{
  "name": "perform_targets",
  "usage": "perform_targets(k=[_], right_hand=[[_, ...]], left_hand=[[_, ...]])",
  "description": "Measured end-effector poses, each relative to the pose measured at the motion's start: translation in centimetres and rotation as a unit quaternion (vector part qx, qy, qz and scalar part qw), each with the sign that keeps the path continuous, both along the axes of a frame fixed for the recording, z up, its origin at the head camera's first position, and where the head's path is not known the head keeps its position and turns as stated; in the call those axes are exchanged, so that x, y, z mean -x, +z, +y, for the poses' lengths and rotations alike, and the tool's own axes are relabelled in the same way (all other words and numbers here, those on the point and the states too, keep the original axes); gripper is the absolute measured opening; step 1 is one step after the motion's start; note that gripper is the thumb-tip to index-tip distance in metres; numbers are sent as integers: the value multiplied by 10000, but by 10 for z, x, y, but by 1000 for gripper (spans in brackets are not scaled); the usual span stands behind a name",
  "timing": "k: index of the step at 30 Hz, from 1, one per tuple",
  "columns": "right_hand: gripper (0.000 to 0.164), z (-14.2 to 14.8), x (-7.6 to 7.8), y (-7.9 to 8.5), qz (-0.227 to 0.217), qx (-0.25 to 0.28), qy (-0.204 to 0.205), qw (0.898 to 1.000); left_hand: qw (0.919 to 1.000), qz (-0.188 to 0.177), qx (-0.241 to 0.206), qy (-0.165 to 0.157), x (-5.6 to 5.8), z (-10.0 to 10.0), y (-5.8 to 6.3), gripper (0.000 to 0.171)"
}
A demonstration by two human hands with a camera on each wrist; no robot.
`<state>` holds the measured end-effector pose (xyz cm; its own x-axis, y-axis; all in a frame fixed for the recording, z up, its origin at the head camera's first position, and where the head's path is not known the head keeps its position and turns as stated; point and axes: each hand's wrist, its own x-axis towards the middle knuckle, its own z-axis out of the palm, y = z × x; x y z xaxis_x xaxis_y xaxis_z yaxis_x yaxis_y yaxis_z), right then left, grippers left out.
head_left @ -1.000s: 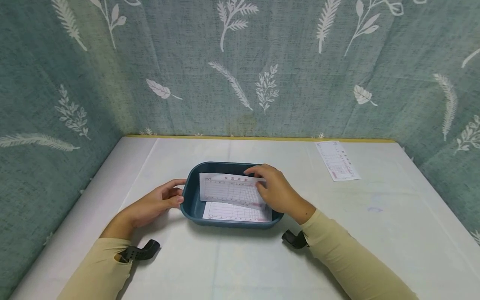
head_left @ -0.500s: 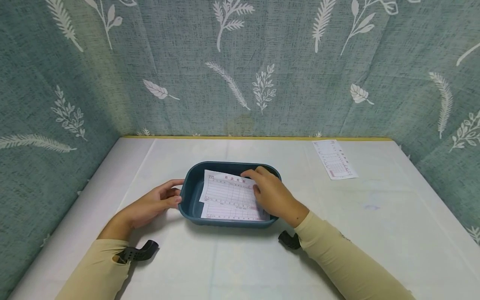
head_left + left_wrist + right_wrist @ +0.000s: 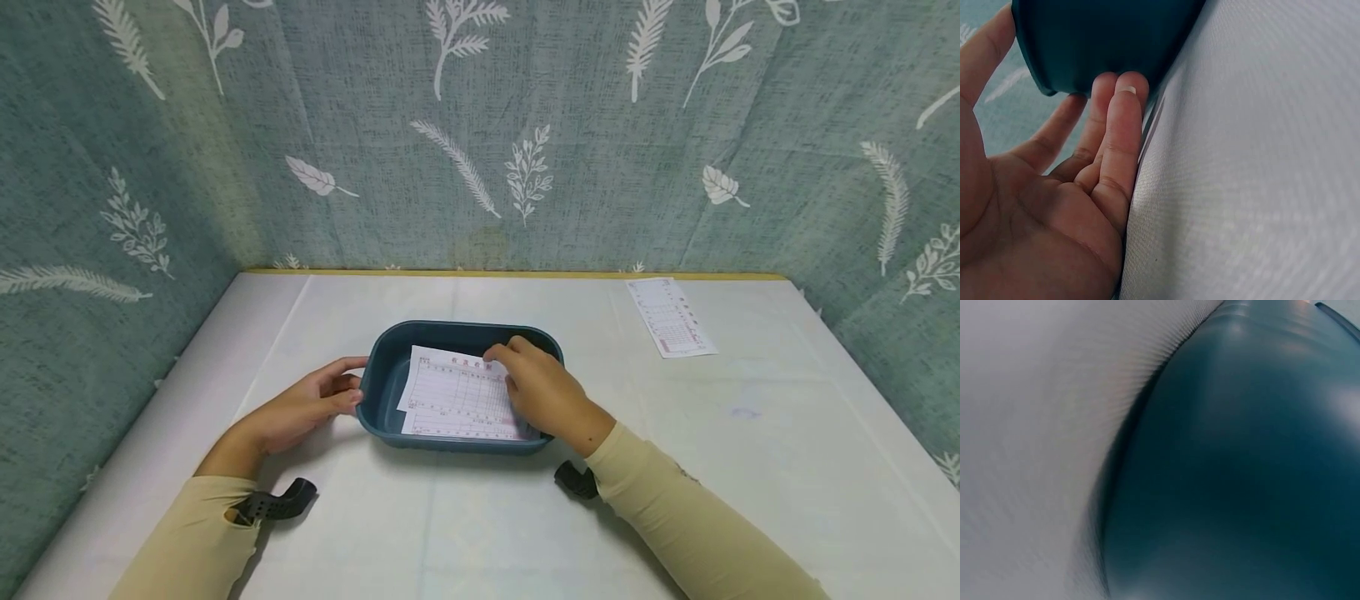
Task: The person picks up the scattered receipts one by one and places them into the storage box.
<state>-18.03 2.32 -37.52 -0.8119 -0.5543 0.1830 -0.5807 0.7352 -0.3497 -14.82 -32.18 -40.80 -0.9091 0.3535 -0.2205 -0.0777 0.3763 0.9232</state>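
A dark blue-green plastic basin (image 3: 384,398) stands on the table in the head view. Inside it, a printed paper receipt (image 3: 453,387) lies over another receipt (image 3: 465,427), whose lower strip shows. My right hand (image 3: 547,392) reaches in over the basin's right end and pinches the upper receipt's right end; the hand covers that part of the paper. At the left end, my left hand (image 3: 303,408) touches the basin with relaxed fingers. The left wrist view shows those fingertips (image 3: 1127,94) against the basin wall. Only the basin's outer wall (image 3: 1229,456) and the table appear in the right wrist view.
A third receipt (image 3: 671,317) lies on the white table (image 3: 480,525) at the back right. Green leaf-patterned cloth (image 3: 352,225) hangs behind the table and along both sides. A black wrist mount (image 3: 277,502) sits below the left hand.
The upper receipt, raised and tilted in my right hand before, has come down flatter onto the lower one, and its left end has shifted. My left hand stays at the basin's end.
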Motion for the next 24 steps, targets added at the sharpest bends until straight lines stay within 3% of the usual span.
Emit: perform_targets(k=[9, 24], right_hand=[[35, -3, 0, -2, 286, -384, -2, 9989], [38, -5, 0, -2, 250, -914, -110, 9954]], left_hand=[[9999, -19, 132, 44, 0, 1, 2, 65], [9999, -79, 97, 41, 0, 2, 5, 66]])
